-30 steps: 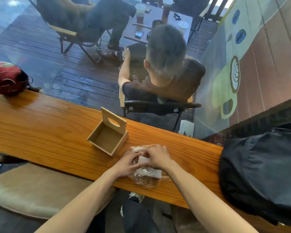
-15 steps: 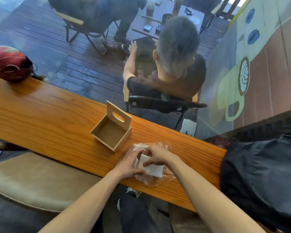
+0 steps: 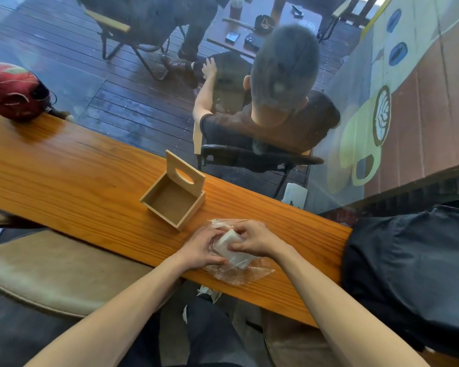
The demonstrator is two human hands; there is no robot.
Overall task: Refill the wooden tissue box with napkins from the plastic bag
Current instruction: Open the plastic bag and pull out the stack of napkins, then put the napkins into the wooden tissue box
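Both hands are working at the bench [image 3: 64,181] edge: the left hand [image 3: 200,249] is gripping the plastic bag [image 3: 239,274] while the right hand [image 3: 252,238] is pinching the napkins [image 3: 229,247] partly out of it. The wooden tissue box [image 3: 174,200] is standing open just beyond. The stack is likely risking fanning apart or snagging in the film, and the bag, overhanging the near edge, could be slipping off.

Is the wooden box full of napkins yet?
Not yet. The wooden tissue box sits open and empty, lid up. Both hands, left hand and right hand, are holding the napkins at the plastic bag. Putting them in the box and closing the lid is left.
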